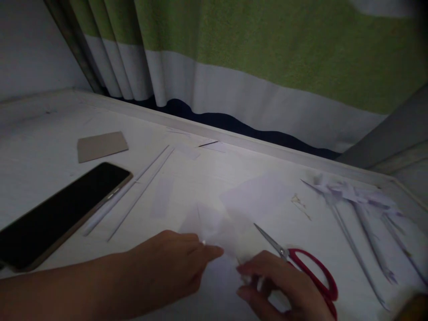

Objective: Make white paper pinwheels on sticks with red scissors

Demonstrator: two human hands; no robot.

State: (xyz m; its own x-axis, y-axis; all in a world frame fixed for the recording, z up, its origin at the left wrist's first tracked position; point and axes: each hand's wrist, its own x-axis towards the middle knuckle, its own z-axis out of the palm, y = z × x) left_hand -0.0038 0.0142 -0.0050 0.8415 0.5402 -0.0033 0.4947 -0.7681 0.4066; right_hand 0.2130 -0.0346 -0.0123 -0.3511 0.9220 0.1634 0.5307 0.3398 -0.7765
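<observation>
Already several rolled paper sticks lie at three o'clock on the bench; both hands, left hand and right hand, pinch a white paper, unfinished, beside red scissors.

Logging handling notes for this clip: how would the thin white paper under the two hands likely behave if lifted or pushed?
The white paper looks thin and half see-through, so probably floppy and very light. It lies flat on the smooth table, so a push would likely slide or crumple it. Both the left hand and right hand pinch it, suggesting it needs steadying.
</observation>
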